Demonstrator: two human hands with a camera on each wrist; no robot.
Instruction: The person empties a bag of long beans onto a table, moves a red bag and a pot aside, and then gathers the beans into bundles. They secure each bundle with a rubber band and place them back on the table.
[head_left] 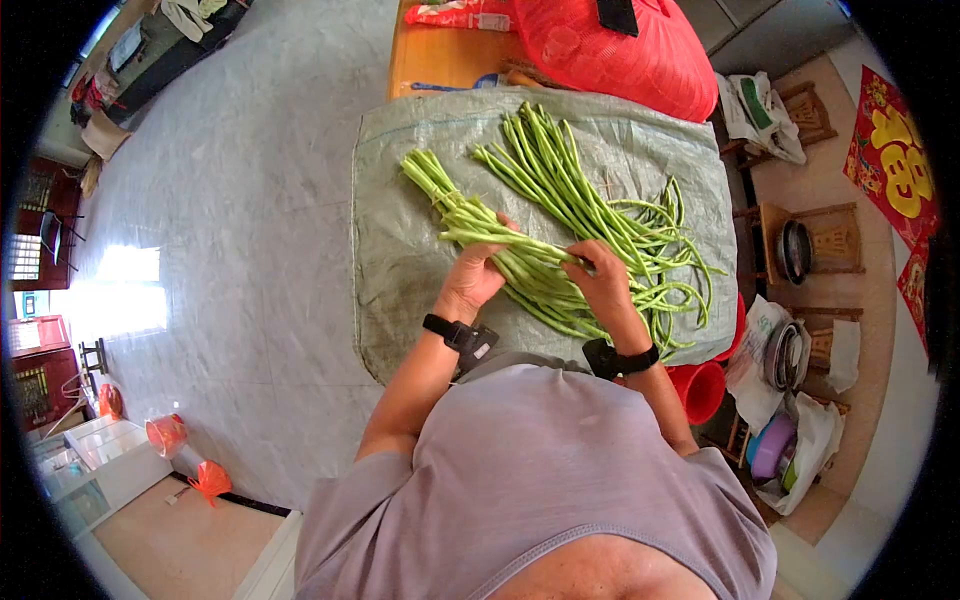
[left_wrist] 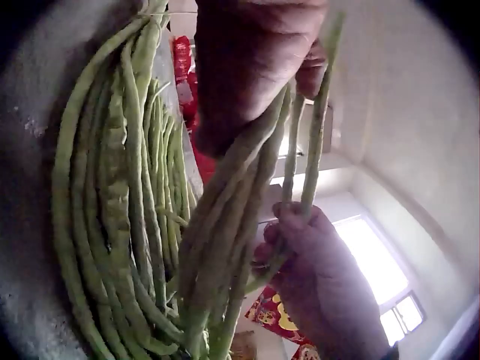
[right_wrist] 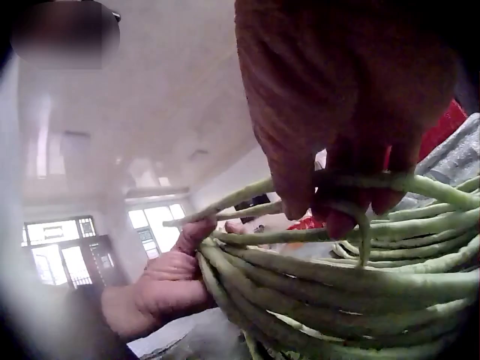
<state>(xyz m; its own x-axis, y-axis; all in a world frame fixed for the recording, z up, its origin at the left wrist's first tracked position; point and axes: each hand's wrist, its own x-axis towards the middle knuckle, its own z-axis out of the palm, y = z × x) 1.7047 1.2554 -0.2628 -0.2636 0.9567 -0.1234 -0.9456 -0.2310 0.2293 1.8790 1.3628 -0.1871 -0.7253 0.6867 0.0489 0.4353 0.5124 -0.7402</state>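
Note:
Long green beans lie on a pale green woven sack [head_left: 395, 290] in front of me. My left hand [head_left: 474, 274] grips a bunch of long beans [left_wrist: 240, 217], with the thumb over them. My right hand [head_left: 602, 282] pinches long beans [right_wrist: 247, 196] beside that bunch, a short way to the right along their length. Under and beyond the left hand lies a bundle of long beans [head_left: 430, 178], with a thin tie [left_wrist: 161, 13] round it in the left wrist view. A loose pile of long beans [head_left: 560, 175] spreads to the right, its ends curling.
A red mesh-like cover [head_left: 625, 60] and a red packet [head_left: 455, 16] sit on the wooden table [head_left: 440, 60] beyond the sack. A red bucket [head_left: 698, 390] stands by my right arm. Wooden chairs [head_left: 835, 240] with pans and bags line the right wall.

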